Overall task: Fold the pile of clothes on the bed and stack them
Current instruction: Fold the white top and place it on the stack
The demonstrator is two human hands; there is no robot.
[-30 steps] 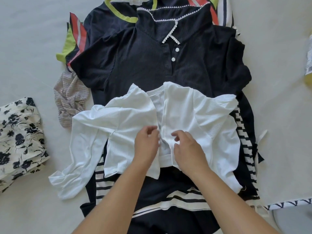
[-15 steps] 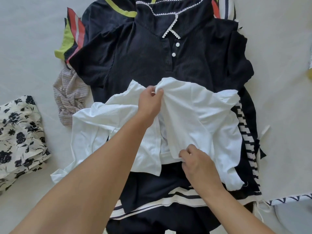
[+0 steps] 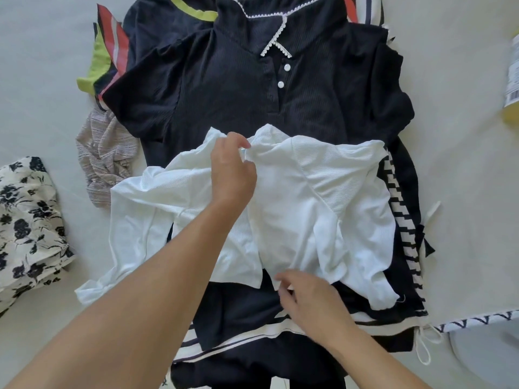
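Observation:
A white ribbed top [image 3: 331,197] lies open and crumpled on a pile of dark clothes in the middle of the bed. My left hand [image 3: 233,169] pinches its upper edge near the neckline. My right hand [image 3: 306,299] pinches its lower hem. Under it lies a dark navy polo [image 3: 224,88] with white lace trim and two white buttons. A black-and-white striped garment [image 3: 404,228] shows at the right and along the bottom of the pile.
A black-and-white floral garment [image 3: 25,226] lies apart at the left. A beige patterned cloth [image 3: 104,155] and a lime-and-red striped piece [image 3: 106,57] poke out of the pile's left side. A yellow bottle [image 3: 512,77] lies at the right edge. The pale bed sheet [image 3: 463,178] surrounds everything.
My left hand went from the middle of the white top up to its upper edge. My right hand slid down to the lower hem. The two front panels now lie closer together.

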